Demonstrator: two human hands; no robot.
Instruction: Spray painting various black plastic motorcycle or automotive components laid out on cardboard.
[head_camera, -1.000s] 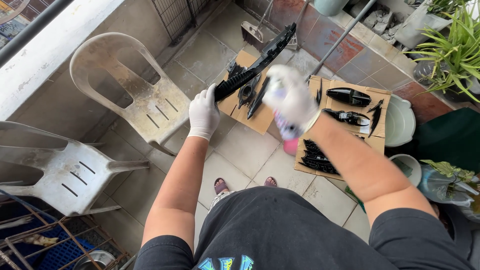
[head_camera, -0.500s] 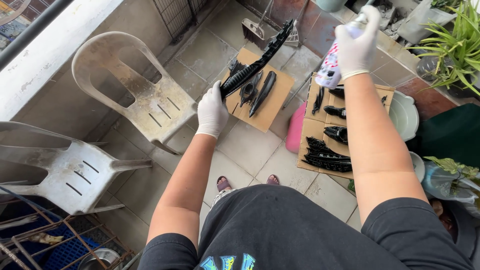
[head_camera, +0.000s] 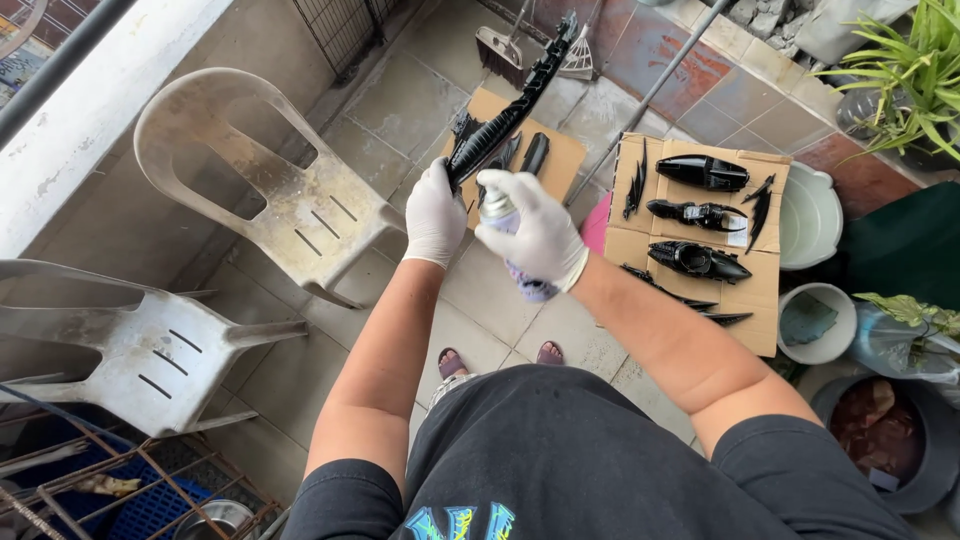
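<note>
The right hand (head_camera: 535, 235), in a white glove, is closed around a spray can (head_camera: 515, 250), held just beside the left hand (head_camera: 433, 215). The left hand, also gloved, grips the lower end of a long black trim piece (head_camera: 510, 115), which slants up and away over the tiled floor (head_camera: 400, 95). Below it lies a cardboard sheet (head_camera: 565, 155) with small black parts. To the right, a second cardboard sheet (head_camera: 765, 300) holds more black parts (head_camera: 700, 172). Two white plastic chairs (head_camera: 250, 190) stand at left.
</note>
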